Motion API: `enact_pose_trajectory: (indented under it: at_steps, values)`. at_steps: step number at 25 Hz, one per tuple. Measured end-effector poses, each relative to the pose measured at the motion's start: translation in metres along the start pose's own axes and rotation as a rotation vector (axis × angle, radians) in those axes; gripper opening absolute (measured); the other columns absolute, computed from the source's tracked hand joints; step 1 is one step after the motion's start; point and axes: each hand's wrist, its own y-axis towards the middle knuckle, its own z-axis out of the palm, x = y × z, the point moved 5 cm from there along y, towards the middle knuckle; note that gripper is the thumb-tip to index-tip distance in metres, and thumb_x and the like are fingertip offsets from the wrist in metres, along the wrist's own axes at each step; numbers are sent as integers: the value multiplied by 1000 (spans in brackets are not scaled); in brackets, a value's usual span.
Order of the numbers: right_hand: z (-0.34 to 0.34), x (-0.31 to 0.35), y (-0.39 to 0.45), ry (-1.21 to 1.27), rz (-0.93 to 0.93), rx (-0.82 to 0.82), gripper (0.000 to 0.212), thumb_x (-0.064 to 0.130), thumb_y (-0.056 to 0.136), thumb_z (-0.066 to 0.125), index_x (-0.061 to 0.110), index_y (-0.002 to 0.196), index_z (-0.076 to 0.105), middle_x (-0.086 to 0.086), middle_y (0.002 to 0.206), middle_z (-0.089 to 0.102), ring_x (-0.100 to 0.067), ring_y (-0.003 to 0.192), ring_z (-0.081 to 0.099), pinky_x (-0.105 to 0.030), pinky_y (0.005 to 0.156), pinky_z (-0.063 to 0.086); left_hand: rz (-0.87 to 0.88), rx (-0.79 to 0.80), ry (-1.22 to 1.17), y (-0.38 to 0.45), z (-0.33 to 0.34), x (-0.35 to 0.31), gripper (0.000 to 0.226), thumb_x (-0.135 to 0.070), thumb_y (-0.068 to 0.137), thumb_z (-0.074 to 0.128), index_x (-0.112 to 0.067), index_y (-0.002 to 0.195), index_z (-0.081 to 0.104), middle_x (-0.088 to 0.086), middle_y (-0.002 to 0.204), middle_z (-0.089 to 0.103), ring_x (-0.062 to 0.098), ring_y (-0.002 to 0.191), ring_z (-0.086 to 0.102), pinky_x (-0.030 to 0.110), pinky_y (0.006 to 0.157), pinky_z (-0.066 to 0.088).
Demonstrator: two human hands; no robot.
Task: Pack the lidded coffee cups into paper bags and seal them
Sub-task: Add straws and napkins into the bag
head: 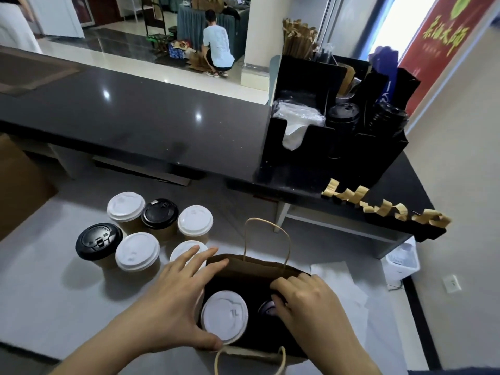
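An open brown paper bag [243, 263] with twisted handles stands on the white table. Inside it sit a white-lidded cup [224, 316] and a black-lidded cup [266, 308], mostly hidden under my right hand. My left hand [173, 290] lies with spread, straight fingers against the bag's left rim, thumb at the near edge. My right hand [305, 301] reaches into the bag, fingers curled over the black-lidded cup. Left of the bag stand several more cups, white-lidded [137, 251] and black-lidded [98, 240].
A black counter [135, 117] runs behind the table. On it stands a black organiser [338, 131] with lids, napkins and stirrers, and a row of brown tape strips [384, 207] hangs at its edge. White paper [343, 282] lies right of the bag. A person crouches far behind.
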Motion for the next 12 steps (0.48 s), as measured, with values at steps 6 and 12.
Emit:
enact_pose_trajectory:
  at_steps: [6, 12]
  values:
    - [-16, -22, -26, -25, 76, -176, 13, 27, 77, 72, 27, 90, 73, 12, 93, 66, -16, 85, 59, -29, 81, 36, 24, 9, -25, 11, 0, -6, 126, -95, 51, 63, -54, 154, 4, -33, 159, -20, 2, 150, -22, 32, 125, 6]
    - [-21, -42, -44, 21, 250, -204, 31, 22, 71, 89, 27, 98, 75, 3, 116, 67, -21, 105, 58, -31, 91, 36, 25, 21, -23, 21, -4, -14, 123, -88, 51, 64, -53, 154, 6, -29, 161, -18, 6, 152, -17, 35, 126, 8]
